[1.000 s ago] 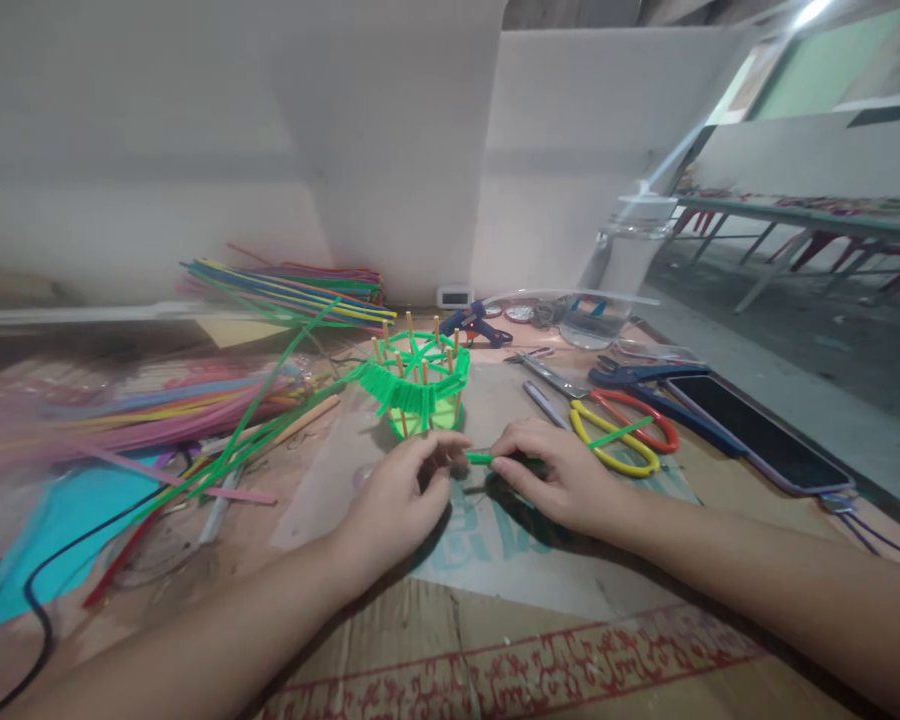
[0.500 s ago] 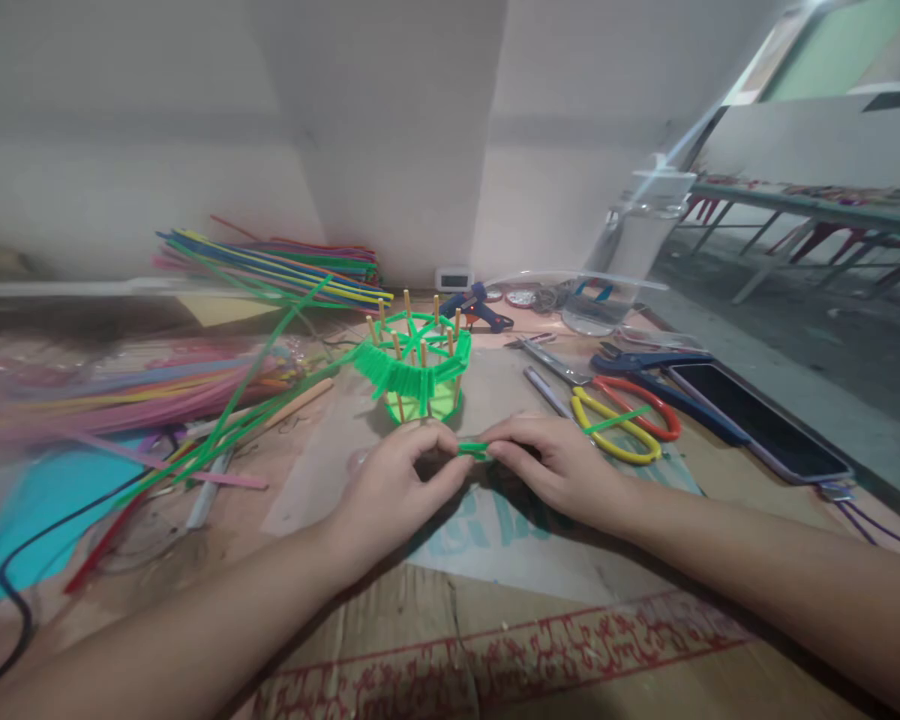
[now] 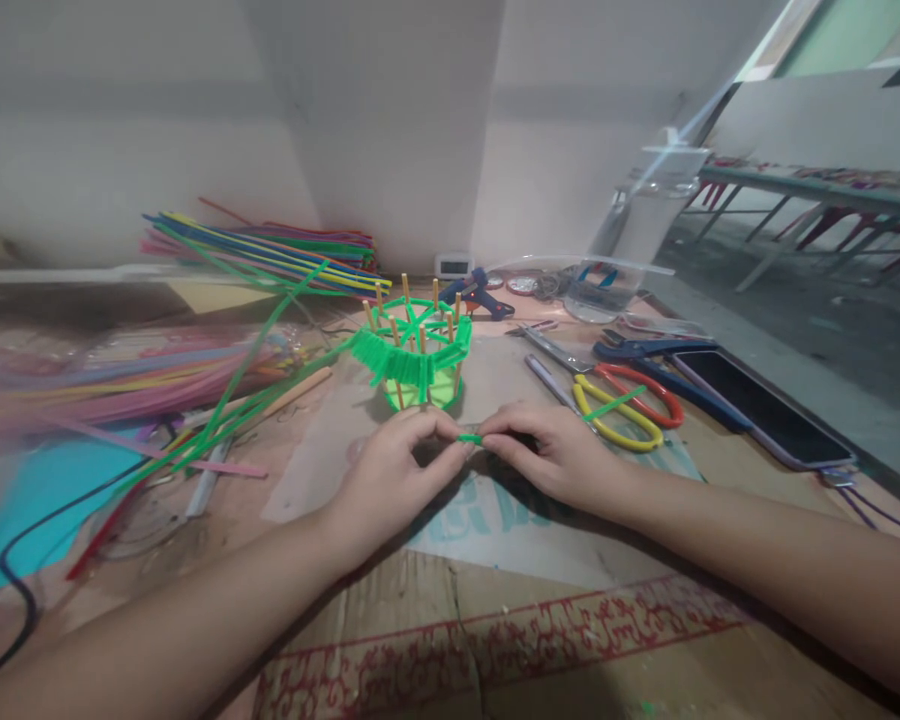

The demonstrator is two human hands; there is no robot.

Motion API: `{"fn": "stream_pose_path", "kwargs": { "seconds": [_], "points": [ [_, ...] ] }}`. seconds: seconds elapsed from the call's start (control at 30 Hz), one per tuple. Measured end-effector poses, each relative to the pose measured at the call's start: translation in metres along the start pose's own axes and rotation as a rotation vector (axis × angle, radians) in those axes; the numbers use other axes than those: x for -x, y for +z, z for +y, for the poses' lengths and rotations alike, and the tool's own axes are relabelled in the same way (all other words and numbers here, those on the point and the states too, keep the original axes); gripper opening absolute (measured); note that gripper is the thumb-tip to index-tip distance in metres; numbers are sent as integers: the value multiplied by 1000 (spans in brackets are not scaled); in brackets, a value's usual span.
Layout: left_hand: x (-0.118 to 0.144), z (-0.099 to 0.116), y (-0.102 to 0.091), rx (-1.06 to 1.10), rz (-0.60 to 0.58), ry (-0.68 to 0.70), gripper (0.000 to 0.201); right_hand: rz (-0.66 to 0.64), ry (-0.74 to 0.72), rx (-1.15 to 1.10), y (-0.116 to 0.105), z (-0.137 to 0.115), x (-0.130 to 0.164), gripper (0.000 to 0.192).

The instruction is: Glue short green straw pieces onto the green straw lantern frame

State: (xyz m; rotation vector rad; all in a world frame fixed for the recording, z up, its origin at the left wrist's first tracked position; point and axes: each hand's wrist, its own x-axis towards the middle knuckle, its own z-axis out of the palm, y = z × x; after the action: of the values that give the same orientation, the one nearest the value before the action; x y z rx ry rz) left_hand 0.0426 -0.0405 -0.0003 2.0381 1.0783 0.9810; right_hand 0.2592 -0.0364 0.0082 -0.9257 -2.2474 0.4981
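Between my two hands is a short piece of green pipe cleaner (image 3: 469,438). My left hand (image 3: 405,460) pinches its left end between thumb and fingertips. The right end is pinched the same way by my right hand (image 3: 551,450). Just behind my left hand stands a round green frame (image 3: 420,350) made of pipe cleaners, with several upright wooden sticks and a fringe of green bits along its front. Part of its base is hidden behind my fingers. A white sheet (image 3: 450,540) with faint blue lettering lies under my hands.
To the right are scissors (image 3: 619,425) with red and yellow handles, blue-handled pliers (image 3: 660,360) and a phone (image 3: 765,410). A glue gun (image 3: 487,295) and a clear bottle (image 3: 630,240) stand behind. Bundled pipe cleaners (image 3: 270,262) and a black cord (image 3: 15,570) lie left.
Both hands still pinch the green piece, and less of it shows between the fingertips. The fingers have drawn slightly closer together. The whole view has shifted a little.
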Motion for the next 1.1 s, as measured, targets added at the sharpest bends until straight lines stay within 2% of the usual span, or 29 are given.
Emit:
{"fn": "stream_pose_path", "kwargs": {
  "seconds": [0.4, 0.57, 0.77, 0.9, 1.1],
  "points": [
    [0, 0, -1, 55, 1, -16, 14, -18, 47, -10, 0, -1, 0, 19],
    [-3, -1, -2, 139, -48, -20, 32, -5, 22, 0, 0, 0, 1, 18],
    [-5, 0, -3, 175, -84, -84, 28, -15, 20, -18, -1, -2, 1, 16],
    [-4, -3, -4, 182, -117, -76, 28, -10, -1, -36, -2, -3, 1, 16],
    [-3, -3, -4, 256, -72, -59, 37, -24, 49, -72, -3, -3, 0, 16]
  ]
}}
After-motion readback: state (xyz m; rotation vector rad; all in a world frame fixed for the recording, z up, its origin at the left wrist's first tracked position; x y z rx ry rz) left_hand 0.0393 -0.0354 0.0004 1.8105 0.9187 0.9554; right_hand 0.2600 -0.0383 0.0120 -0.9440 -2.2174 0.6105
